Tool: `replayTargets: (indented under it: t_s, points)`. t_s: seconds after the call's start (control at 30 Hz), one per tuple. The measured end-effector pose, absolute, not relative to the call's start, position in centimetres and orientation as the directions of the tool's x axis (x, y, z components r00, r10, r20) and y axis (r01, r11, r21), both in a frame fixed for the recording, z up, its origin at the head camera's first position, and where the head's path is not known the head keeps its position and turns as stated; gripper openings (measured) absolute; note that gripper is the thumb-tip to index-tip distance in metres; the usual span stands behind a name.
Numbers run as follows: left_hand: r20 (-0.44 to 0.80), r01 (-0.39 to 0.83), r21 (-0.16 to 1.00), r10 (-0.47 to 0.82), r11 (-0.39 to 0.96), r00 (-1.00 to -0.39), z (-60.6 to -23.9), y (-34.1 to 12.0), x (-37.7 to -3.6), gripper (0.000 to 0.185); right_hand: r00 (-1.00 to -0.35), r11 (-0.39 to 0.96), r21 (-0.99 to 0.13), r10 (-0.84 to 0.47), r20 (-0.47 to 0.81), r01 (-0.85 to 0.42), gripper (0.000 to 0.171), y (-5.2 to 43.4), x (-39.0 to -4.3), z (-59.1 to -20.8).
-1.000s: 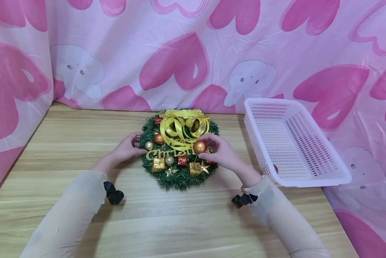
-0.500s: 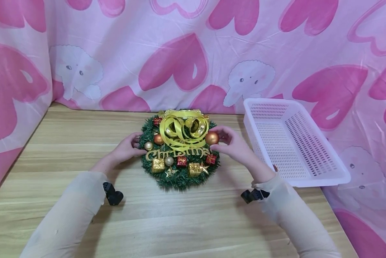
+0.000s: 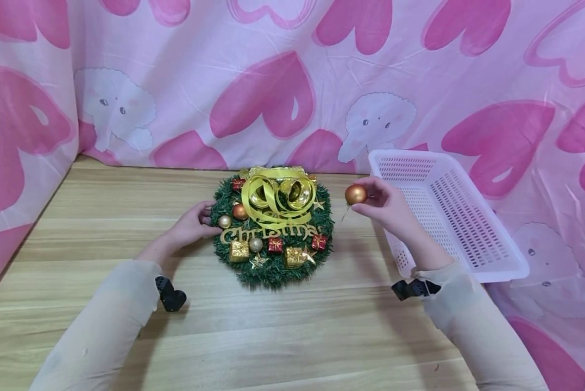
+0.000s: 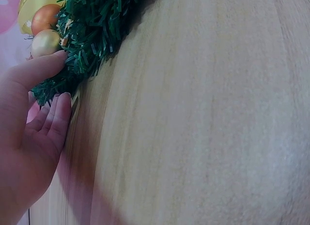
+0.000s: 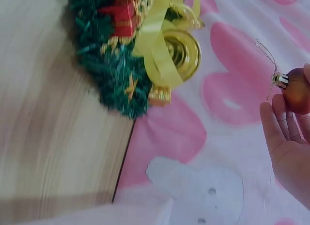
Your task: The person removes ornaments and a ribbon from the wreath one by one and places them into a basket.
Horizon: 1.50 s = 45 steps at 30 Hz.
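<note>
A green Christmas wreath (image 3: pixel 274 228) with a yellow ribbon bow, gold bells, small gift boxes and baubles lies on the wooden table. My left hand (image 3: pixel 194 221) rests against the wreath's left edge, fingers touching the green needles (image 4: pixel 82 50). My right hand (image 3: pixel 382 203) is lifted to the right of the wreath, near the basket's near-left corner, and pinches an orange-copper bauble (image 3: pixel 356 194) between fingertips. The bauble (image 5: pixel 296 90) shows its metal cap and a thin wire in the right wrist view, with the wreath (image 5: pixel 123 60) to its left.
A white perforated plastic basket (image 3: pixel 448 212) stands tilted at the right against the pink heart-patterned cloth backdrop (image 3: pixel 282 81). The cloth also hangs along the left side. The wooden table (image 3: pixel 272 336) stretches toward me in front of the wreath.
My right hand has pulled the orange-copper bauble off the wreath and carried it up and to the right, toward the basket. The left hand has stayed at the wreath's left edge.
</note>
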State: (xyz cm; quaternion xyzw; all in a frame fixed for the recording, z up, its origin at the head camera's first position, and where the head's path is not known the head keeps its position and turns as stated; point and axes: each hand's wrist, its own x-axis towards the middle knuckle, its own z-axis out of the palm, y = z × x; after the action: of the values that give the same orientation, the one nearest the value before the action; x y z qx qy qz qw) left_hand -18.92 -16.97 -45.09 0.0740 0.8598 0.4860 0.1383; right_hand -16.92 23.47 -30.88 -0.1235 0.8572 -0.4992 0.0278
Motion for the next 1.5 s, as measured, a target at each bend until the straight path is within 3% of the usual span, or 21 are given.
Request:
replayTargets:
  t_s: [0.33, 0.57, 0.73, 1.0, 1.17, 1.37, 1.5]
  points:
    - [-0.177, -0.016, 0.855, 0.262, 0.518, -0.949, -45.1, -17.1, -18.9, 0.082, -0.972, 0.446, -0.87, -0.187, 0.139, -0.21, 0.035, 27.0, -17.0, -29.7]
    - [-0.175, -0.012, 0.854, 0.265, 0.521, -0.948, -45.1, -17.1, -19.0, 0.082, -0.97, 0.291, -0.93, -0.159, 0.184, -0.224, 0.036, 29.1, -17.1, -29.7]
    - [-0.181, -0.017, 0.854, 0.265, 0.521, -0.947, -45.0, -17.1, -19.1, 0.083, -0.973, 0.28, -0.935, -0.14, 0.184, -0.217, 0.033, 30.9, -17.1, -29.9]
    - [-0.184, -0.019, 0.853, 0.267, 0.521, -0.946, -45.1, -17.1, -19.2, 0.082, -0.985, 0.423, -0.89, -0.061, 0.16, -0.17, 0.031, 33.5, -17.2, -30.1]
    - [-0.178, -0.012, 0.854, 0.271, 0.52, -0.946, -45.0, -17.1, -19.2, 0.082, -0.993, 0.443, -0.891, 0.008, 0.12, -0.104, 0.03, 34.9, -16.9, -30.2]
    - [-0.181, -0.013, 0.851, 0.271, 0.524, -0.945, -45.0, -17.1, -19.2, 0.083, -0.997, 0.621, -0.783, 0.036, 0.07, -0.033, 0.029, 36.3, -16.5, -30.4]
    - [-0.185, -0.017, 0.852, 0.271, 0.523, -0.945, -45.0, -17.2, -19.3, 0.083, -0.998, 0.648, -0.761, 0.024, 0.062, -0.032, 0.029, 37.0, -16.3, -30.7]
